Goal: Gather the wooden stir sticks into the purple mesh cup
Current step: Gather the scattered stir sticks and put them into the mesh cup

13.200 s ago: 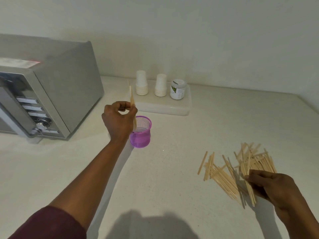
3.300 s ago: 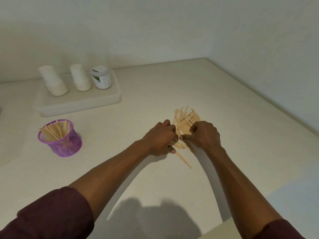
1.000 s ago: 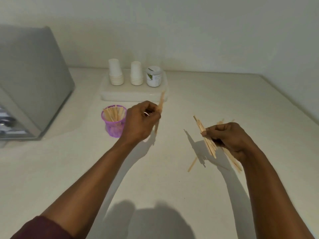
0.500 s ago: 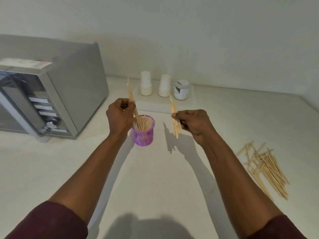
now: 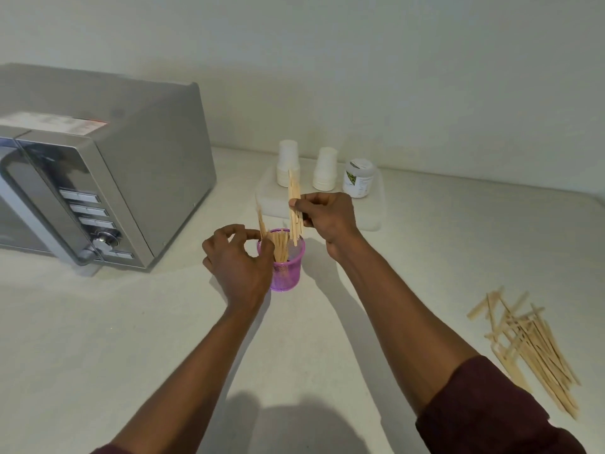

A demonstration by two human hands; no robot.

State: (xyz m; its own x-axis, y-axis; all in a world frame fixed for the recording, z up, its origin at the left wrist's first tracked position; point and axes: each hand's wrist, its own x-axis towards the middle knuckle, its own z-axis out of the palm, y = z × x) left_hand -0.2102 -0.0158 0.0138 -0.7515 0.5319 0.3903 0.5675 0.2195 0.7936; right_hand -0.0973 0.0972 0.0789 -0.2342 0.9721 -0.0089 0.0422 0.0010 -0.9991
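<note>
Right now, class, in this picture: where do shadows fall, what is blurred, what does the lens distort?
Head view: shadows of arms and head fall on the pale countertop near the bottom edge. Head view: the wooden stir sticks at the left hand are motion-blurred. Head view: the silver microwave leans, stretched by the wide lens.

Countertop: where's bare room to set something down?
Bare: the counter in front of the microwave, left of the left hand; also between the right arm and the loose sticks. Crowded: the purple mesh cup, the right hand holding sticks over it, and the tray behind.
</note>
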